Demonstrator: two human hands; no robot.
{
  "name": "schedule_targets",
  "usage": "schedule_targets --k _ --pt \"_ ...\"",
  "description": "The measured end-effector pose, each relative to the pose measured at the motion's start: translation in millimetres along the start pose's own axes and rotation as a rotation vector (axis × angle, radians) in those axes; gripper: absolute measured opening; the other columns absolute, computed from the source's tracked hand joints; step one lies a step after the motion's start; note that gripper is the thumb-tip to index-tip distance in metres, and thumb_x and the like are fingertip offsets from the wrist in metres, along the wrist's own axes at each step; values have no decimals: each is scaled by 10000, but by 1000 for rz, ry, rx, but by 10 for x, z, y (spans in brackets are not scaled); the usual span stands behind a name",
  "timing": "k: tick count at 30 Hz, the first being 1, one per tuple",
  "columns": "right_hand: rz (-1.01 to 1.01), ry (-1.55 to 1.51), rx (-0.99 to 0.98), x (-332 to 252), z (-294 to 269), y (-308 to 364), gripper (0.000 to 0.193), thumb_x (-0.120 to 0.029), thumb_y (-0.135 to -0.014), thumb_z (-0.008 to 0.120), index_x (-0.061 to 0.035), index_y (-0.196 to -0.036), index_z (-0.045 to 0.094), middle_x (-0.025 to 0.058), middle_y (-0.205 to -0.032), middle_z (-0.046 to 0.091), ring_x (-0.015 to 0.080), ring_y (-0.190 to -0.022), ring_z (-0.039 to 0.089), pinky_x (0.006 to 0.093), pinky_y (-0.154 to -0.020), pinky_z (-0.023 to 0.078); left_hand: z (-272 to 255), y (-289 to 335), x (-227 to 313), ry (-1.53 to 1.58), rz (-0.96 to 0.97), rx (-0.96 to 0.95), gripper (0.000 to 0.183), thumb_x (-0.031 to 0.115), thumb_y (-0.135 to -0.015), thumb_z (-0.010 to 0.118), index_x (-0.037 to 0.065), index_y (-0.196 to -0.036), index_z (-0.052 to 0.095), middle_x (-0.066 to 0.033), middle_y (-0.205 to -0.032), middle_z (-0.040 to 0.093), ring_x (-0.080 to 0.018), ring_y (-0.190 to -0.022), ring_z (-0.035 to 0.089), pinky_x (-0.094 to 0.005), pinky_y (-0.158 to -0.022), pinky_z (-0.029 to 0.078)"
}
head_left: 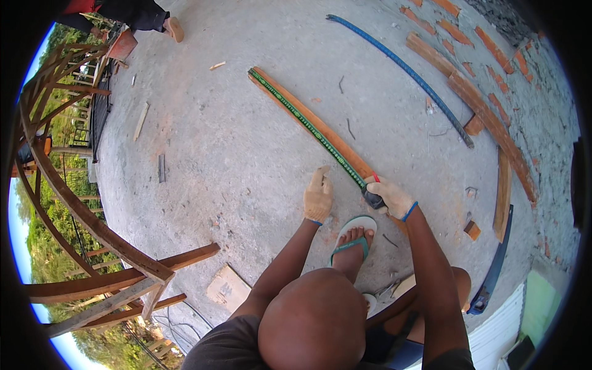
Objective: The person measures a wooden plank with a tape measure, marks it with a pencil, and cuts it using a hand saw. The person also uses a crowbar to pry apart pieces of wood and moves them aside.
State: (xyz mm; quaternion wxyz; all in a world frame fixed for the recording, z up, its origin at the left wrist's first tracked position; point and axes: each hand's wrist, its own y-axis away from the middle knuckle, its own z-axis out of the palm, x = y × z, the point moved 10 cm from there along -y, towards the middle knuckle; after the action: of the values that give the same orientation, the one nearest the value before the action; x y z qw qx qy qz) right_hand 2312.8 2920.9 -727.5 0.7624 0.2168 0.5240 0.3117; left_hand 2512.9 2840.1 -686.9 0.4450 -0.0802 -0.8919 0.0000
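My right hand (393,196), in a pale work glove with a blue cuff, is closed around the dark case of a tape measure (374,199). A small red piece shows by its fingers. The green tape blade (302,118) runs out to the far left along a narrow wooden board (333,134), reaching close to the board's far end. My left hand (318,196), gloved too, hovers to the left of the case, apart from the blade. Its fingers are partly stretched and nothing shows in them.
A blue crowbar (401,65) lies beyond the board. Timber pieces (487,120) rest along the brick wall (524,80) at right, near a handsaw (493,265). Wooden framing (98,237) stands at the floor's left edge. Another person's foot (174,29) is at far left.
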Motion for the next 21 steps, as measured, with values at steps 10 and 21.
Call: schedule_targets --k 10,21 --pt "-14 -87 16 153 -273 128 466 -330 -998 610 -49 -1369 605 37 -890 644 120 -606 564 257 -438 371 712 -157 502 -330 255 -644 481 290 -1078 564 271 -1557 536 -197 -1066 752 -400 -904 744 -532 -784 586" --pt "247 386 212 984 -1479 1745 630 -378 -967 615 -51 -1505 601 5 -973 686 119 -778 615 328 -621 536 1212 61 71 -604 376 -595 545 319 -1079 568 241 -1612 483 -158 -1039 761 -362 -876 743 -512 -734 582"
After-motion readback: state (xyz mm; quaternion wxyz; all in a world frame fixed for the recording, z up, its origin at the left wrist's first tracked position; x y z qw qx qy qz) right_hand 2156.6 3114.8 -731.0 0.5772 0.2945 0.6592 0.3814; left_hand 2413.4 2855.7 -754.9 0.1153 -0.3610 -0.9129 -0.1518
